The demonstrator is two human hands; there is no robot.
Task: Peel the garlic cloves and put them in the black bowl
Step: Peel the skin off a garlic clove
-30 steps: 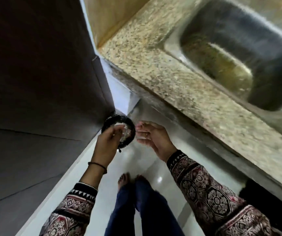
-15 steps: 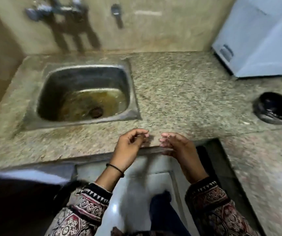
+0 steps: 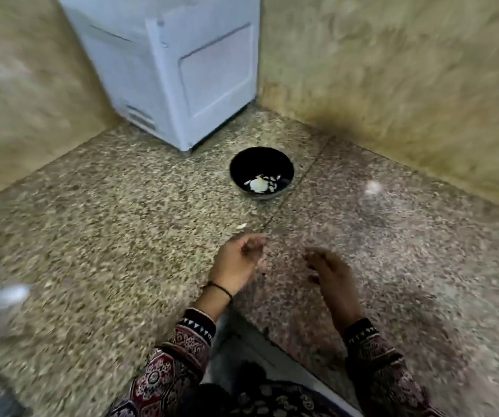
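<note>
The black bowl (image 3: 284, 167) sits on the speckled stone counter (image 3: 106, 236), near a white machine (image 3: 182, 70) in the corner. In the bowl lies 1 peeled white garlic clove (image 3: 256, 185) with a few small white bits around it. 1 little white scrap (image 3: 241, 226) lies on the counter between the bowl and the hands. Both hands are near the bowl but not touching it. The left hand (image 3: 236, 261) has its fingers curled in, and it is too blurry to tell if it holds anything. The right hand (image 3: 334, 273) hangs loose, fingers a bit bent, holding nothing.
</note>
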